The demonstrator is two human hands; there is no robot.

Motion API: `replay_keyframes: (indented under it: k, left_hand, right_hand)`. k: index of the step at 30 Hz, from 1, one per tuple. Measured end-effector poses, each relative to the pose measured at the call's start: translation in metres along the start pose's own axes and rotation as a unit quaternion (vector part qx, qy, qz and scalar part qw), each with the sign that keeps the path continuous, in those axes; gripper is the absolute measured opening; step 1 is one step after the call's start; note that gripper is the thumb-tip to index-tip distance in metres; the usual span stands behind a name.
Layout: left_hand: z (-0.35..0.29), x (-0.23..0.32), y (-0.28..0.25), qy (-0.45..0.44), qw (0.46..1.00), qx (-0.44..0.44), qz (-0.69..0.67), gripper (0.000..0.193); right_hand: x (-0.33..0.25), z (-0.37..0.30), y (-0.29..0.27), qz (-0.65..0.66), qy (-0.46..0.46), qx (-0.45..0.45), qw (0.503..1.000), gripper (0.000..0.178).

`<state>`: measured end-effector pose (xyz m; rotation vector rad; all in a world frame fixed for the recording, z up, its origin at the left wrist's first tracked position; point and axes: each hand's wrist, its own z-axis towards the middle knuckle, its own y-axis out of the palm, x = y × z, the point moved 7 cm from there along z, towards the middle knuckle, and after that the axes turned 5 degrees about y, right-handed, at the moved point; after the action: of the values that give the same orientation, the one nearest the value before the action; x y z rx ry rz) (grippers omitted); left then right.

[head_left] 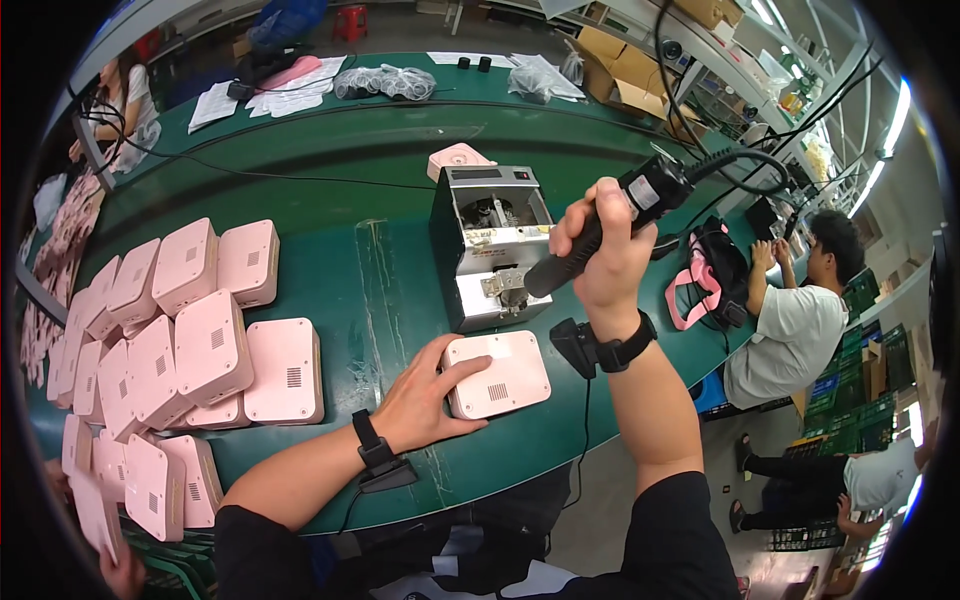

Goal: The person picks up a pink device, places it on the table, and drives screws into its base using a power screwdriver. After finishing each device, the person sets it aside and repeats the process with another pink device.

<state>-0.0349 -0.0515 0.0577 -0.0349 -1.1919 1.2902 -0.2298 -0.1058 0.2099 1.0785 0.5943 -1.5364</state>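
Far to the left of the screw feeder (462, 285) and nearer the wearer, another person's hand (124, 572) grips a tilted pink housing (97, 515), somewhat blurred. Also left of the feeder, on the green workbench (325, 240), sits a heap of pink plastic housings (213, 345), leaning and stacked on one another, many with a slotted vent patch showing. Behind and left of the feeder lie white paper sheets (310, 92), and between heap and feeder run strips of clear tape (372, 270).

Just in front of the feeder, one vented pink housing (515, 372) lies flat. The wearer's left hand (425, 392) spans its left end, index finger across the upper face, thumb along the near edge. Another pink housing (452, 157) sits directly behind the feeder.

At the feeder's right side, the wearer's right hand (610, 258) wraps tightly around a corded electric screwdriver (566, 262). Its front end slants down to the feeder's front; whether it touches there, I cannot tell.

Right of the feeder, a black-and-pink strapped headset (708, 275) rests near the bench edge; well beyond it, a seated co-worker (795, 325) in a pale shirt faces the bench.
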Motion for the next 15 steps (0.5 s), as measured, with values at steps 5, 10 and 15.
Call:
replay_keyframes:
  k: [5,10,15]
  left_hand:
    - [-0.001,-0.002,0.000,-0.005,1.000,0.004,0.001,0.078]
    - [-0.001,-0.003,0.001,-0.010,1.000,0.003,-0.009,0.078]
    - [0.001,-0.003,0.002,-0.017,1.000,0.006,-0.010,0.077]
  right_hand:
    - [-0.003,-0.015,0.003,0.020,0.038,-0.034,0.998,0.025]
    - [-0.005,-0.029,0.010,0.025,0.024,-0.050,0.998,0.024]
    - [0.008,-0.033,0.012,0.037,0.029,-0.051,0.998,0.023]
